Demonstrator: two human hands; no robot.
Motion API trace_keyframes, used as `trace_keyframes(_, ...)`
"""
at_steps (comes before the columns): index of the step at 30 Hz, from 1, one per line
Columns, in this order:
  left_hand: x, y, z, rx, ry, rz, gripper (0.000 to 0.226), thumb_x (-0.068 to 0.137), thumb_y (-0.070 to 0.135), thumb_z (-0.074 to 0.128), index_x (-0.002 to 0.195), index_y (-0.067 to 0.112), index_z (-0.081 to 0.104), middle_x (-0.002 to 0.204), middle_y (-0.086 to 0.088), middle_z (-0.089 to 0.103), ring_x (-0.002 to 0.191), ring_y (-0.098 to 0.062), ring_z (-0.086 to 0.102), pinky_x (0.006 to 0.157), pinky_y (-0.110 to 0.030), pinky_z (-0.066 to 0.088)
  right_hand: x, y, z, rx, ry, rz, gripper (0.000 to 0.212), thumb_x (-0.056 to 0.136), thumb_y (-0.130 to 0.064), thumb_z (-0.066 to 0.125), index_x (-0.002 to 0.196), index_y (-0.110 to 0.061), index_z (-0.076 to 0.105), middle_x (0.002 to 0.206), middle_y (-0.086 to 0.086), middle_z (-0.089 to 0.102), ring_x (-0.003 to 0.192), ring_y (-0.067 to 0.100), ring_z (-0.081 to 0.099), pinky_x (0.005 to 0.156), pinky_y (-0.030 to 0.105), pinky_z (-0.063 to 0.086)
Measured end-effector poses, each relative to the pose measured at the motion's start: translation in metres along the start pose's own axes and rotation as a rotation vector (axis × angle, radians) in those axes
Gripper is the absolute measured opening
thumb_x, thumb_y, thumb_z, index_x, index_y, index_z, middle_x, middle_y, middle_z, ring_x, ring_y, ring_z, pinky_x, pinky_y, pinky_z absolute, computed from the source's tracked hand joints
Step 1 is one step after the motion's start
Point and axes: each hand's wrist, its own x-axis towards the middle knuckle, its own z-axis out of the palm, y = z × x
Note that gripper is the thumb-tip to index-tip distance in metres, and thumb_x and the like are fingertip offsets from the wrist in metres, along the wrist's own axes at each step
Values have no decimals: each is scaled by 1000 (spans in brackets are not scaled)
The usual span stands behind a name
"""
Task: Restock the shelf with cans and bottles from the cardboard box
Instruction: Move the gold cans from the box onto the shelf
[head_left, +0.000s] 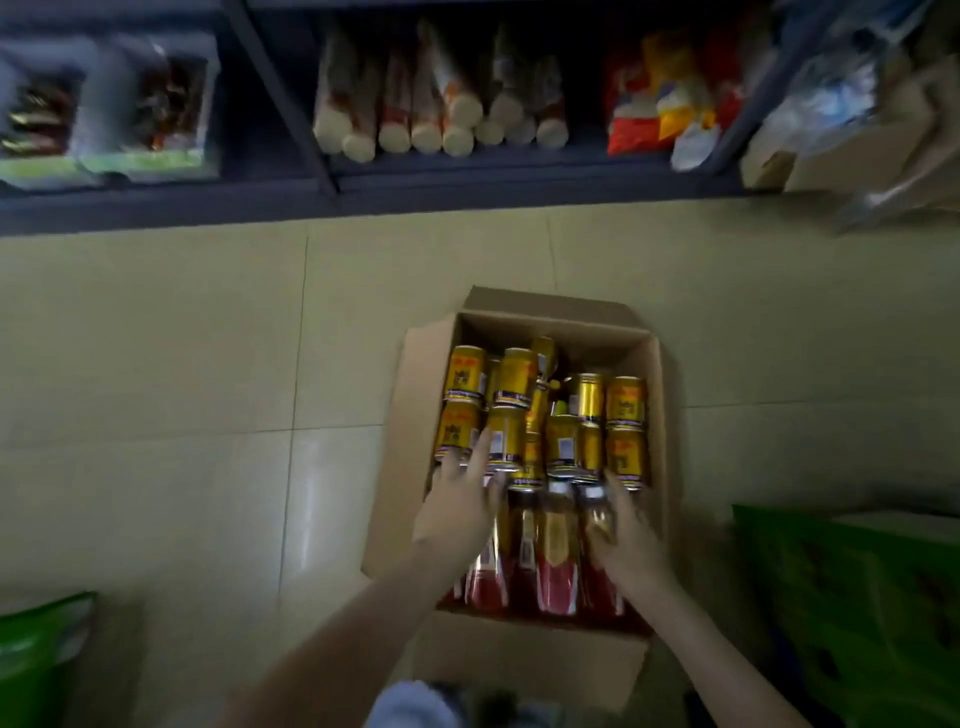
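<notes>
Both hands are down in the cardboard box (550, 332), which sits open on the tiled floor (208, 364) below the shelf (467, 182).

My left hand (462, 499) has its fingers spread and mostly straight, lying on a yellow can (504, 441), not closed round it yet. My right hand (631, 535) is on the rightmost bottle (597, 514) near its neck. Motion blur means I cannot tell if the fingers are wrapped round it or just resting.

The step is probably picking the first items to lift out. To do it well, I should curl fully round one can body before lifting. The cans (626, 397) lie on their sides in a loose pile and neighbours may roll when one leaves. The bottle is best taken by the shoulder rather than the cap, and lifted straight up clear of the box wall.

The cans are smooth, glossy metal cylinders and likely slippery. The bottles (558, 551) are clear with red labels, packed side by side at the near end, necks toward the cans. The box is plain matte corrugated card with its flaps folded out. The shelf is dark metal.
</notes>
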Motion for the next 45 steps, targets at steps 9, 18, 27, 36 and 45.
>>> trace_keyframes(9,144,-6,146,357,135,-42,100,92,49,51,144,21,-29,154,-30,2,140,-43,18,112,-47,25,188,38,76,-240,99,-148,81,93,-33,57,150,-43,0,161,5,-2,145,34,9,112,54,25)
trace_keyframes(18,111,-8,114,30,11,-39,102,90,33,63,147,34,-22,150,-22,15,139,-39,23,108,-47,34,163,24,60,23,200,-58,76,87,-15,66,147,-37,26,145,5,34,129,28,41,98,48,46)
trace_keyframes(27,-52,67,-93,-1251,-368,-82,51,88,6,58,130,31,43,116,-4,58,93,-20,67,77,-36,57,-82,-79,-72,1244,-88,18,63,80,-10,63,136,-33,47,132,9,57,110,32,62,74,40,56)
trace_keyframes(36,-219,235,-276,-1146,-603,480,62,79,16,67,130,35,37,106,10,69,95,-22,66,73,-35,55,-345,-211,-217,1381,306,-363,66,75,-8,60,132,-33,38,92,-4,73,82,21,71,63,32,58)
trace_keyframes(45,-439,336,-326,-726,-744,1082,70,75,37,73,131,54,34,142,-7,40,121,-33,54,96,-54,48,-612,-170,-264,1131,779,-708,80,68,-20,75,131,-51,38,121,0,61,102,26,66,77,40,54)
